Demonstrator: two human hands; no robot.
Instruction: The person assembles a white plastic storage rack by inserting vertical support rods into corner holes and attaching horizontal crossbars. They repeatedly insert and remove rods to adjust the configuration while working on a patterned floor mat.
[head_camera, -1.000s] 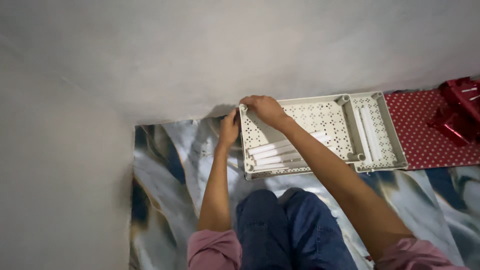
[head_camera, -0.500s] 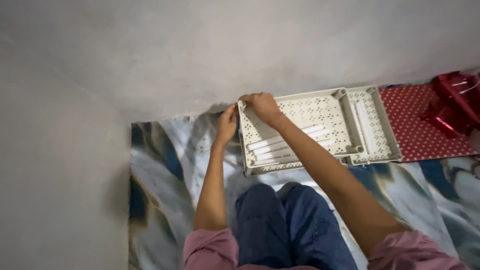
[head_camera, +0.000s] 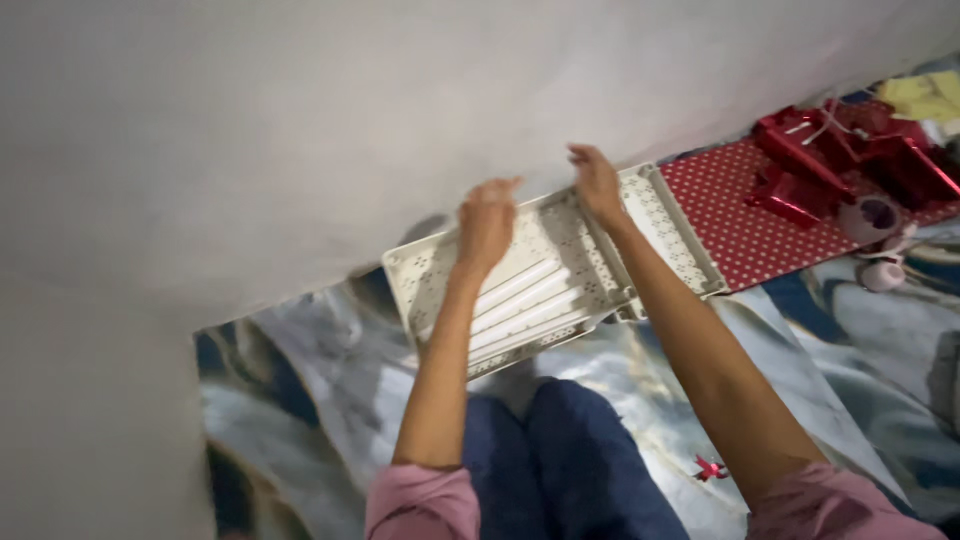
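left hand (head_camera: 487, 222) over far edge of perforated beige tray (head_camera: 430, 285), fingers curled; grip on rim cannot tell, frame blurred. right hand (head_camera: 596, 182) fingers loosely spread, touching tray's far right part near second tray section (head_camera: 680, 235). tray lies on patterned floor sheet (head_camera: 300, 380) against wall (head_camera: 300, 130), tilted in view. white rods (head_camera: 525, 300) loose inside tray, unassembled. judgement: early stage, parts not yet fitted. red dotted cloth (head_camera: 740, 215) to right.

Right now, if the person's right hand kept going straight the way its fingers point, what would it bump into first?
Most likely the plain grey wall: the right hand points up past the far rim of the beige perforated plastic tray, though depth is unclear.
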